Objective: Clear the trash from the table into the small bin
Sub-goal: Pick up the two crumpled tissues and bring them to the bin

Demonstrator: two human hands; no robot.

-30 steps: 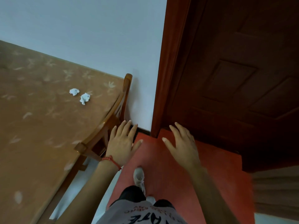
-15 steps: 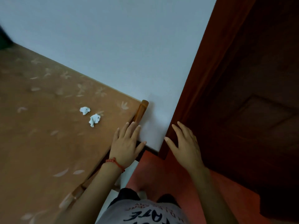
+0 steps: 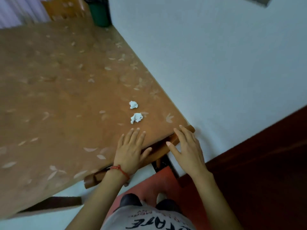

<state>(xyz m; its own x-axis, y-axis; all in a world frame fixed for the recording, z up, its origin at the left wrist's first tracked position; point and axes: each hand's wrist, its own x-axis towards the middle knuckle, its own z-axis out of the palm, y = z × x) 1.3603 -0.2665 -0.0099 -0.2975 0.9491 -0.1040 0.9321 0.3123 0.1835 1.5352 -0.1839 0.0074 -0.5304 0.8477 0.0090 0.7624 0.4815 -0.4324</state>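
Two crumpled white paper balls lie on the brown leaf-patterned table (image 3: 58,97) close to its near right corner: the farther paper ball (image 3: 133,104) and the nearer paper ball (image 3: 136,118). My left hand (image 3: 131,151), with a red string at the wrist, hovers open over the table edge just below the nearer ball. My right hand (image 3: 186,148) is open too, over the wooden chair back (image 3: 176,140) at the table's corner. A dark green bin (image 3: 99,14) stands at the table's far end by the wall.
A pale wall (image 3: 216,63) runs along the table's right side. A dark red door (image 3: 265,171) is at the right, and a red floor mat (image 3: 159,185) lies under my feet. Another wooden chair (image 3: 64,9) stands at the far end.
The view has swung left and forward, bringing more of the table and the green bin into sight. Both hands have moved from beside the door to the table's corner, near the paper balls.
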